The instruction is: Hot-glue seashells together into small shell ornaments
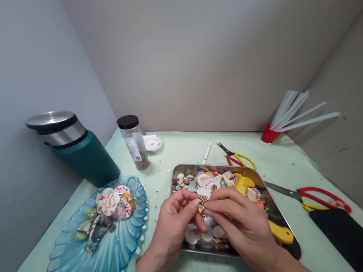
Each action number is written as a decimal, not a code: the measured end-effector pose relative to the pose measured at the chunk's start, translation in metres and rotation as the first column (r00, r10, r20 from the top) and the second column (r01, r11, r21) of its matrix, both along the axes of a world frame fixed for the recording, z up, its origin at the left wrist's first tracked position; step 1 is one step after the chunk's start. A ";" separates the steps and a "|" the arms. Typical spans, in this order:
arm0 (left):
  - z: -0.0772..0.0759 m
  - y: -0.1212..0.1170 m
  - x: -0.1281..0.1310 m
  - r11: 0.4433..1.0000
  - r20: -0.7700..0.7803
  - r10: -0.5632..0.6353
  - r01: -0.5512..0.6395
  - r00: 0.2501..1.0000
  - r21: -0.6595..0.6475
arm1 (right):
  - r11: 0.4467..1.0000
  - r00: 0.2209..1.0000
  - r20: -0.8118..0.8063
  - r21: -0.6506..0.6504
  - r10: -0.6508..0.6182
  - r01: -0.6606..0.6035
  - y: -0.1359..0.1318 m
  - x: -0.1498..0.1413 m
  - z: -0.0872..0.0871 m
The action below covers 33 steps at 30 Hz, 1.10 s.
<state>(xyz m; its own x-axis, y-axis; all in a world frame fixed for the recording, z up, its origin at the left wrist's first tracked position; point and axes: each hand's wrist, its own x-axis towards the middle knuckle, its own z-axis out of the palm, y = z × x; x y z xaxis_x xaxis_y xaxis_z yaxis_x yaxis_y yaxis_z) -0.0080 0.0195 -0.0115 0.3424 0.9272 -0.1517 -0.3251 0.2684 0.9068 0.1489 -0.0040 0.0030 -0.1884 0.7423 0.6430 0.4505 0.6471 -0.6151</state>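
Over a metal tray (278,212) full of shells, both hands meet around one small brown-and-white patterned seashell (202,203). My left hand (177,219) pinches it between thumb and fingers from the left. From the other side my right hand (242,217) grips the same shell with its fingertips. White shells (192,235) and several coloured pieces lie in the tray below, partly hidden by the hands. A yellow-handled tool (281,232) rests across the tray's right part, its middle hidden behind the right hand and its other yellow end (241,184) showing above.
At left stand a blue shell-shaped dish (117,260) with shells and a teal bottle (86,159). Behind is a black-lidded jar (135,144). Small pliers (238,157), red-handled scissors (323,197), a black flat object (349,239) and a red cup (270,134) of translucent sticks sit to the right.
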 end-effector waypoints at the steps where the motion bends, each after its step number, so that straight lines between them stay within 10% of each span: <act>1: 0.000 0.000 0.000 1.000 -0.002 0.000 0.000 1.000 0.001 | 1.000 1.000 -0.010 -0.001 -0.002 0.002 0.000 -0.001 -0.001; 14: 0.004 0.000 -0.001 0.999 0.094 -0.008 0.012 0.996 -0.044 | 0.987 0.986 0.121 0.130 -0.112 0.096 -0.006 0.005 0.009; 33: -0.001 -0.001 -0.002 0.997 0.023 -0.082 0.082 0.996 -0.011 | 0.998 1.000 -0.004 -0.067 -0.011 0.011 0.000 0.006 0.012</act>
